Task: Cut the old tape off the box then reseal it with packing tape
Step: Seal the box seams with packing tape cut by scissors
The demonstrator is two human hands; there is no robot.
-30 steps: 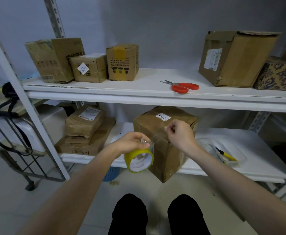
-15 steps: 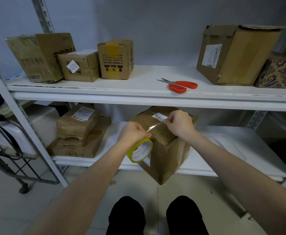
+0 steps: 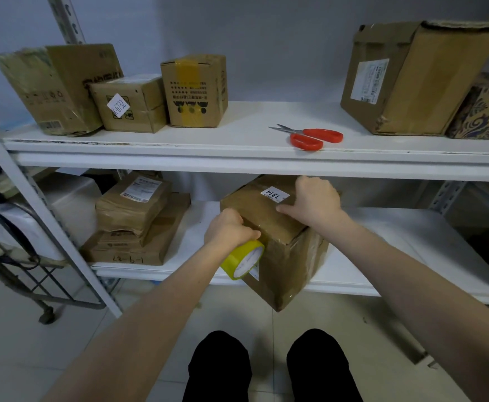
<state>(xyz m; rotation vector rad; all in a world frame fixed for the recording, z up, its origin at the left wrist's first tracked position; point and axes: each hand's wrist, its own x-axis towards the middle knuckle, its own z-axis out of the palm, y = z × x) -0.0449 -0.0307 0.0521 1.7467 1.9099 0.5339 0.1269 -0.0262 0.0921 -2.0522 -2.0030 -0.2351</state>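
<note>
A brown cardboard box [image 3: 288,256] with a white label "1314" sits on the lower shelf [image 3: 397,248], one corner hanging over the front edge. My left hand [image 3: 228,229] grips a yellow roll of packing tape [image 3: 243,260] at the box's near top edge. My right hand [image 3: 314,203] lies flat on the box top, fingers spread, pressing down by the label. Clear tape appears to run across the top between the two hands. Red-handled scissors [image 3: 310,136] lie on the upper shelf, above and behind the box.
Several cardboard boxes [image 3: 138,103] stand at the upper shelf's left and a large one [image 3: 405,79] at its right. Flat parcels [image 3: 134,224] are stacked at the lower shelf's left. A metal trolley [image 3: 19,256] stands left of the rack. My knees show below.
My right hand carried the tape end across the box top and now presses flat on it. My left hand drew the roll down to the near edge. The camera moved closer.
</note>
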